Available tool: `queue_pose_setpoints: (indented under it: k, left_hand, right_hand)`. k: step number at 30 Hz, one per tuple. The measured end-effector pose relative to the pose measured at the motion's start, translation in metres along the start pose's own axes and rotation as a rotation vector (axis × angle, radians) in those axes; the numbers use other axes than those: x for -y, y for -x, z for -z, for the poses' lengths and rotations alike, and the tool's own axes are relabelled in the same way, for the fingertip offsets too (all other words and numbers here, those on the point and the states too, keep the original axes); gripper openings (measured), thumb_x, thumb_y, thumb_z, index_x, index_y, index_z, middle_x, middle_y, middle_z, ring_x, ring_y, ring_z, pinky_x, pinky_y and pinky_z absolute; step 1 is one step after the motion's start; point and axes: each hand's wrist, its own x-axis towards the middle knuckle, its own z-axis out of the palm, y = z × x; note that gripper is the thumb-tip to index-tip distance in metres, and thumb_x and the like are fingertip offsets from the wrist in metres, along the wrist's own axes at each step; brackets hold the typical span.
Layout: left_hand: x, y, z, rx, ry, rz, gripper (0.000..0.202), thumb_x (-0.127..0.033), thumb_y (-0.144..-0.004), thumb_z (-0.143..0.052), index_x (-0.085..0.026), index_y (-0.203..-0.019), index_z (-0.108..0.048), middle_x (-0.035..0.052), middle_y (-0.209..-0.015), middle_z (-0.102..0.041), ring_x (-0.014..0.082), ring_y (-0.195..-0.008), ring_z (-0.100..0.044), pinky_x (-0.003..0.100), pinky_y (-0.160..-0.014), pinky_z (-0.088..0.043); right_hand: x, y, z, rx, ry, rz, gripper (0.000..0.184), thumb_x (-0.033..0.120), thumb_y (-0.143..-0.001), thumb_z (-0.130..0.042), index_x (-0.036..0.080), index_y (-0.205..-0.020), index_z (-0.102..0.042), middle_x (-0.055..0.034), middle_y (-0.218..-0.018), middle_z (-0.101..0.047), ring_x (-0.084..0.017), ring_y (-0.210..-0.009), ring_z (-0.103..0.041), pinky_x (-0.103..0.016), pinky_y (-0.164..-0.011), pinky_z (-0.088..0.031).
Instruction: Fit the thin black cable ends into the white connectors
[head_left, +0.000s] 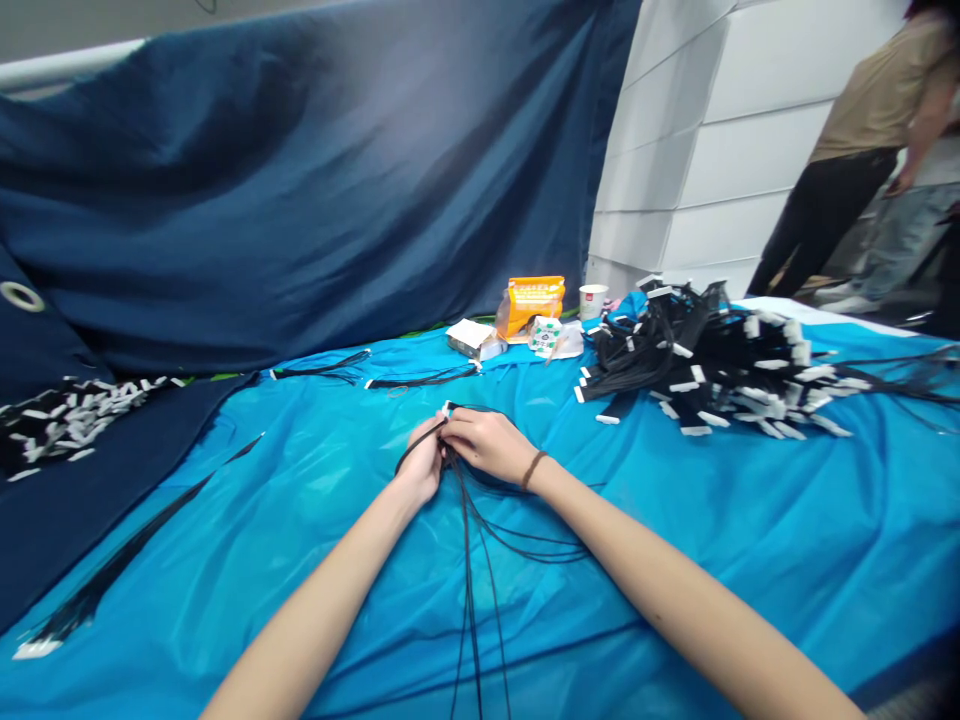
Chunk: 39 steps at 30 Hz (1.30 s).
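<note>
Both of my hands meet over the middle of the blue sheet. My left hand [424, 460] is closed around a black wire harness [469, 540], with one strand looping past its outer side. My right hand [484, 440] pinches the same harness close to a small white connector [448, 408] that pokes up above the fingers. Loose black wires hang down from between the hands toward me, and others curve off to the right under the right wrist. The fingertips partly hide the connector end.
A large heap of black wire harnesses [697, 350] with white connectors lies at right. Another pile [67, 425] is at far left. One harness [135, 535] lies near the left. Behind are a small box [476, 340], an orange bag [531, 305] and a paper cup [592, 300]. A person [870, 130] stands beyond.
</note>
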Motion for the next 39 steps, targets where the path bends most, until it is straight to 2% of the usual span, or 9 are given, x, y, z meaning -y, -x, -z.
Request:
queue_pose_setpoints:
  k: [13, 39]
  left_hand:
    - [-0.0017, 0.0027, -0.002, -0.018, -0.006, -0.012, 0.023, -0.029, -0.055, -0.072, -0.013, -0.067, -0.059, -0.0032, -0.054, -0.055, 0.0047, -0.044, -0.042, 0.018, -0.042, -0.027]
    - [-0.0026, 0.0023, -0.0001, -0.01, -0.062, -0.002, 0.026, -0.033, -0.059, -0.07, -0.013, -0.073, -0.06, -0.0008, -0.059, -0.059, 0.007, -0.048, -0.048, 0.019, -0.044, -0.031]
  right_hand:
    - [0.0005, -0.0002, 0.0015, 0.017, -0.027, -0.008, 0.014, 0.015, -0.084, -0.048, 0.017, -0.088, -0.061, -0.0044, -0.094, -0.059, -0.013, -0.084, -0.055, -0.021, -0.068, -0.039]
    - [0.0003, -0.0001, 0.0018, 0.022, 0.0, 0.001, 0.014, 0.017, -0.085, -0.047, 0.017, -0.086, -0.061, -0.0041, -0.093, -0.059, -0.013, -0.082, -0.055, -0.021, -0.066, -0.038]
